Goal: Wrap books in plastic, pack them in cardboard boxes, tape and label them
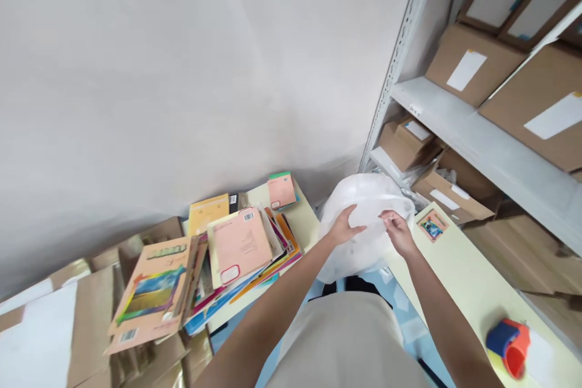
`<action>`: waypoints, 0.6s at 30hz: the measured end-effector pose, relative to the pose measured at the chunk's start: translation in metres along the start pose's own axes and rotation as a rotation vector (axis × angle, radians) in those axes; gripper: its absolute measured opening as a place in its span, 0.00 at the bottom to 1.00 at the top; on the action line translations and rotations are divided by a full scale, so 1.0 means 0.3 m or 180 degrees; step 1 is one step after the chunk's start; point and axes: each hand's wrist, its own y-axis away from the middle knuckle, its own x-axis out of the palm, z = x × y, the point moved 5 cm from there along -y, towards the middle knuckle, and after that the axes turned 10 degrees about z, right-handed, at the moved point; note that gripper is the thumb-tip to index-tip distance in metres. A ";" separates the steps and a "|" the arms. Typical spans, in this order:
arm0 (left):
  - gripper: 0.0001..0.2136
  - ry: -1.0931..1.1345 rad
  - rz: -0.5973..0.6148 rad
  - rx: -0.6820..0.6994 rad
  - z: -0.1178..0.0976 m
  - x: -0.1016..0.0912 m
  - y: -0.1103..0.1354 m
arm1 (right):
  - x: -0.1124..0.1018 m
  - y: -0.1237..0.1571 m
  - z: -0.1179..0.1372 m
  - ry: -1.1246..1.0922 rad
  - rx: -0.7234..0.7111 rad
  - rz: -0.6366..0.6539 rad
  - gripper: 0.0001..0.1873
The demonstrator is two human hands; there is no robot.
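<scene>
A large bundle of translucent white plastic bag [370, 194] is held up in front of me, between two pale yellow tables. My left hand [345, 227] grips its left side with fingers closed on the plastic. My right hand [396, 231] pinches the plastic near the middle, fingers curled. Both forearms reach forward from the bottom of the view.
A messy pile of books [218, 260] with pink and orange covers lies on the left table [302, 218]. Cardboard boxes [59, 315] sit at lower left. The right table [459, 273] bears a small card [431, 225] and a red-blue tape dispenser [508, 345]. Metal shelving [477, 139] with boxes stands at right.
</scene>
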 end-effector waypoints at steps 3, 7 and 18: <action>0.34 -0.0102 0.0116 0.0672 -0.101 0.015 0.007 | 0.006 0.060 0.130 -0.0616 -0.0296 -0.0233 0.20; 0.20 -0.0110 0.0346 0.1194 -0.267 0.064 0.012 | -0.011 0.137 0.337 -0.1153 -0.0752 -0.0509 0.21; 0.04 -0.0237 0.1128 0.1480 -0.514 0.027 -0.023 | -0.421 0.606 0.542 -0.0492 -0.2242 -0.3491 0.20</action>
